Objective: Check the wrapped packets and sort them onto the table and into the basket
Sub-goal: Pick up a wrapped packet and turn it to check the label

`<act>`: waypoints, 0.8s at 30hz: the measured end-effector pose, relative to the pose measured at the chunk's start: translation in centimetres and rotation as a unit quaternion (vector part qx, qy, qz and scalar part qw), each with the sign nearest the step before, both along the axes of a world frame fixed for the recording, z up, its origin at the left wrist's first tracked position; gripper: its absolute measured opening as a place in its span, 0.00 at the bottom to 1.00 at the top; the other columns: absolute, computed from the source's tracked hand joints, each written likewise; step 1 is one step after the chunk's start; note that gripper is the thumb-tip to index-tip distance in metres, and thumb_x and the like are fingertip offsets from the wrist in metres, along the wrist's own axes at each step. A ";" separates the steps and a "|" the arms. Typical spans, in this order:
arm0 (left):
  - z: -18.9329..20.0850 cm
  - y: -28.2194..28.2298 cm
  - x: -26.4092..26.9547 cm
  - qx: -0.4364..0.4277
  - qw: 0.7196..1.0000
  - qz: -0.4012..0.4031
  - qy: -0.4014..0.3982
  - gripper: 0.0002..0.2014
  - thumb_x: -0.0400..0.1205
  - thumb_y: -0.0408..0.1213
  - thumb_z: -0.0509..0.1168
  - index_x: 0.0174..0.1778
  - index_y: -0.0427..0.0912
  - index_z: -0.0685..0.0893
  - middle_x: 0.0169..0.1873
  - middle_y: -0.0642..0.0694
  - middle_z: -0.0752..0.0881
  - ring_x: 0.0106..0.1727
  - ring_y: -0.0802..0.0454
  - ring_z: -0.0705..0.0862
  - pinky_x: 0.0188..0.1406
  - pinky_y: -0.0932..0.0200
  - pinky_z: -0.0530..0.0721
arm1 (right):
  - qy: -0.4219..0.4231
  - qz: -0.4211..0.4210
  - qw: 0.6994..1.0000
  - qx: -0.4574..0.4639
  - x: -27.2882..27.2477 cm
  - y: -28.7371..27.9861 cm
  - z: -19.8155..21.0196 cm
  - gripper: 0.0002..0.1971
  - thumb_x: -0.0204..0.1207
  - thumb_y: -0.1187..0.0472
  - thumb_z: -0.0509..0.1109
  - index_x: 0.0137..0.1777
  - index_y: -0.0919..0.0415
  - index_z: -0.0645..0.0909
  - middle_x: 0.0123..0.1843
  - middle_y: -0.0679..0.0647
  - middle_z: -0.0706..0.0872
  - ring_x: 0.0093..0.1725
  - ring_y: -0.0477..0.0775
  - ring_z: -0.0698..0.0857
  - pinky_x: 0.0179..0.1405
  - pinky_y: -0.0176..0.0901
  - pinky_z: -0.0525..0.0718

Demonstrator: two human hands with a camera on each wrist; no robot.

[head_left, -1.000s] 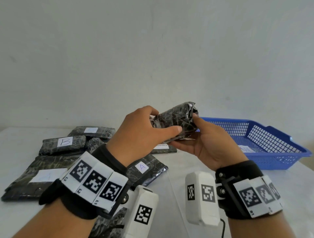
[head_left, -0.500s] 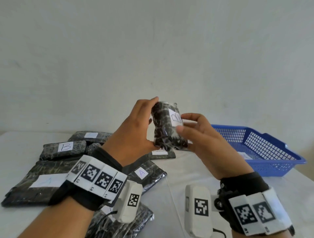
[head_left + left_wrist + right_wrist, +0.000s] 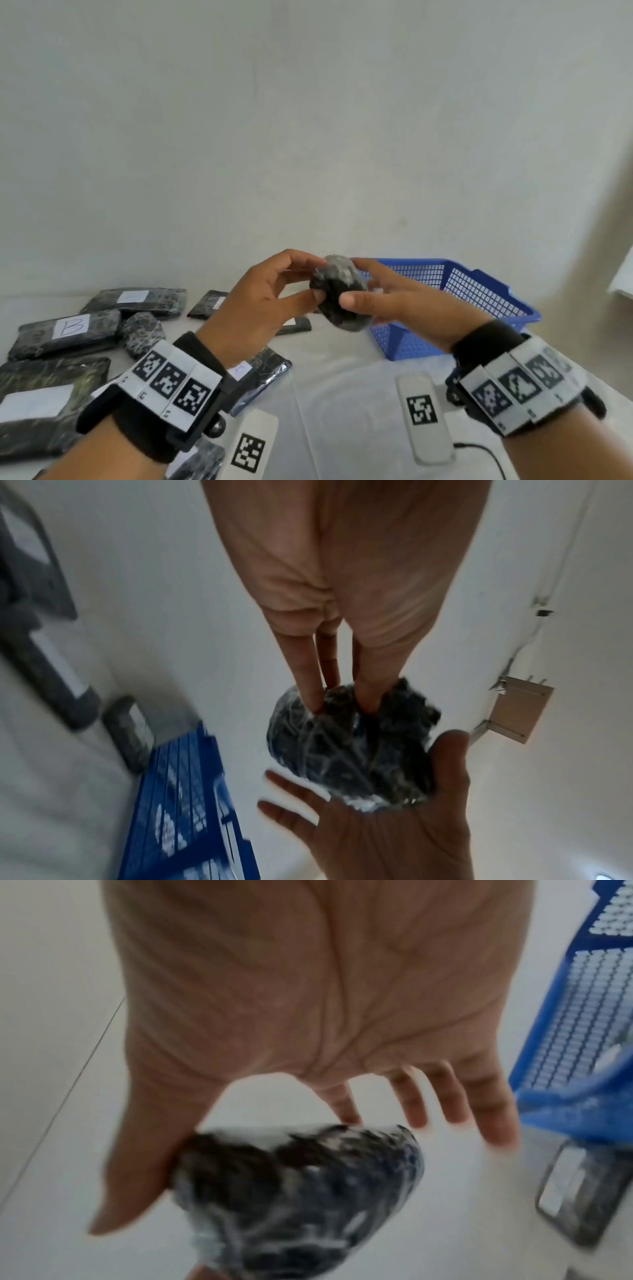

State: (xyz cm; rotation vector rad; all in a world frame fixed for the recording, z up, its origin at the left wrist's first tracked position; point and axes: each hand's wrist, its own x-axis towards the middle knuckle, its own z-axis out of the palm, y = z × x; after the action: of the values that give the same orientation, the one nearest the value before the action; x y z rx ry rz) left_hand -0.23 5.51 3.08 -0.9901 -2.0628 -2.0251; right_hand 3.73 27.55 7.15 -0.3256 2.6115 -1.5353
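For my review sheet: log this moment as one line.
phase: checking | packet: held in the air between both hands | left hand: pinches it | right hand: thumb and forefinger on it | blue basket: behind

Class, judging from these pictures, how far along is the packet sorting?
Done: several packets, such as the one labelled B, lie on the table. In hand: both hands hold one wrapped packet up. Left: placing it; the basket contents are unclear.
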 end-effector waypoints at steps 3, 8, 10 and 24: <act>0.7 3.2 -0.4 0.069 0.992 -0.054 -0.088 0.12 0.84 0.26 0.68 0.64 0.35 0.84 0.59 0.41 0.92 0.61 0.47 0.92 0.59 0.56 0.90 | 0.013 -0.034 0.999 0.005 -1.2 2.4 1.5 0.53 0.49 0.30 0.87 0.76 0.47 0.78 0.68 0.48 0.91 0.67 0.47 0.90 0.75 0.55 0.83; 1.9 6.5 -5.0 -0.141 0.986 0.055 -0.073 0.13 0.82 0.37 0.76 0.61 0.42 0.86 0.61 0.44 0.88 0.60 0.46 0.91 0.60 0.49 0.92 | -0.003 -0.146 0.985 0.093 -5.0 6.2 2.4 0.39 0.65 0.34 0.84 0.71 0.51 0.78 0.59 0.56 0.91 0.55 0.56 0.93 0.51 0.55 0.94; 1.8 7.4 -7.6 -0.291 0.953 0.079 -0.026 0.15 0.81 0.42 0.77 0.61 0.46 0.85 0.62 0.49 0.86 0.64 0.46 0.87 0.66 0.46 0.88 | -0.014 -0.202 0.961 0.189 -7.2 7.6 2.5 0.34 0.70 0.33 0.81 0.67 0.54 0.76 0.57 0.55 0.87 0.51 0.56 0.89 0.48 0.54 0.93; -2.1 12.0 -15.9 -0.518 0.851 0.004 0.082 0.38 0.76 0.56 0.79 0.79 0.44 0.75 0.76 0.45 0.80 0.74 0.46 0.80 0.74 0.53 0.76 | -0.228 -0.154 0.820 0.502 -20.1 9.5 -1.6 0.47 0.77 0.28 0.70 0.87 0.58 0.68 0.88 0.60 0.72 0.84 0.61 0.75 0.81 0.53 0.73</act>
State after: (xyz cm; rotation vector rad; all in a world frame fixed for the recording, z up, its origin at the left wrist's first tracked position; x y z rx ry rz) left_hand -16.15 17.50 1.00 -1.1541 -3.0160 -0.6182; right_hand -16.41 37.07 5.53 0.5094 2.6690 -0.0399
